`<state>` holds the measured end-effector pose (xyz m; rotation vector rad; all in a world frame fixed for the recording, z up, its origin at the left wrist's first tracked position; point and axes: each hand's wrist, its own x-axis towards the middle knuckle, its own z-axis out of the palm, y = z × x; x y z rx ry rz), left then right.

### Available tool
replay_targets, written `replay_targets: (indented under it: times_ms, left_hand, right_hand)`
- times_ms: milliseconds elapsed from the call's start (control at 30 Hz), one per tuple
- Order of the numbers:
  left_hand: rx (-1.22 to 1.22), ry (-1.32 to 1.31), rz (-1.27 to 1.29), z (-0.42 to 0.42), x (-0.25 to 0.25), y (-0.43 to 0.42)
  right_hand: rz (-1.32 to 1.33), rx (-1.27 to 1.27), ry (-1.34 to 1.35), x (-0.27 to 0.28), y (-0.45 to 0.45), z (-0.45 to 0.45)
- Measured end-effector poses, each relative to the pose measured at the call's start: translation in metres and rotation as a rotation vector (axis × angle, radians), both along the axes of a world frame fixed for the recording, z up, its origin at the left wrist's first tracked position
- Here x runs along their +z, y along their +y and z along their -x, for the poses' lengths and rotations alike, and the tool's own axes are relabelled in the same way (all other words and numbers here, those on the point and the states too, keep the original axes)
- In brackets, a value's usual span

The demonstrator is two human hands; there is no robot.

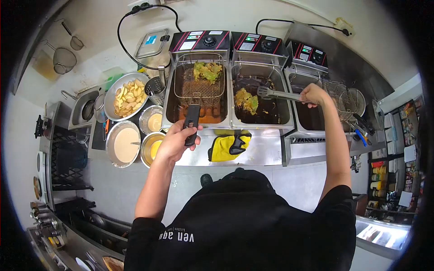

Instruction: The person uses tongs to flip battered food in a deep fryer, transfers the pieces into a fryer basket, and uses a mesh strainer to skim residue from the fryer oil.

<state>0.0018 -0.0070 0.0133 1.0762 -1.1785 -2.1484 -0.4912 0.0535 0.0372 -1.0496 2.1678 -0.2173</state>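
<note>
I have the left hand (pixel 180 139) wrapped around the black handle (pixel 192 118) of the wire basket (pixel 185 83), a crumbly green fritter (pixel 208 72) near its far right corner; a tilt could tip that out. The right hand (pixel 314 95) grips slim grey tongs (pixel 285 95); a careless jab could tear the lumpy, ragged golden fritter (pixel 246 101) by the middle tank's (pixel 262 126) left edge, or splash dark oil (pixel 273 118).

L silver boxy steel fryer (pixel 214 125): squarish silver wire basket (pixel 187 88) over it
crumpled yellow-black cloth (pixel 224 148): on flat silver steel counter (pixel 267 156), in frt
</note>
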Motion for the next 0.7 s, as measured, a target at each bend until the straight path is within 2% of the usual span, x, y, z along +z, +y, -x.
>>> replay_targets:
  times_ms: [167, 367, 533, 600, 633, 700]
  left_hand:
    - [0.022, 0.000, -0.004, 0.001, -0.003, 0.001]
    - [0.027, -0.050, 0.024, 0.004, 0.010, 0.006]
    - [0.030, -0.077, 0.014, 0.004, 0.012, 0.006]
    - [0.059, -0.067, 0.005, 0.005, 0.012, 0.007]
    - [0.061, -0.064, 0.005, 0.005, 0.012, 0.007]
    - [0.049, -0.051, -0.005, 0.004, 0.010, 0.006]
  right_hand:
    - [-0.093, -0.051, -0.051, -0.032, 0.009, 0.008]
    - [-0.044, -0.069, -0.124, -0.065, 0.000, 0.014]
    - [0.132, -0.064, -0.095, -0.047, 0.015, -0.003]
    - [0.275, 0.004, 0.128, -0.031, 0.028, -0.021]
    - [0.275, 0.006, 0.131, -0.027, 0.037, -0.028]
    - [0.556, 0.242, 0.633, -0.021, 0.059, -0.042]
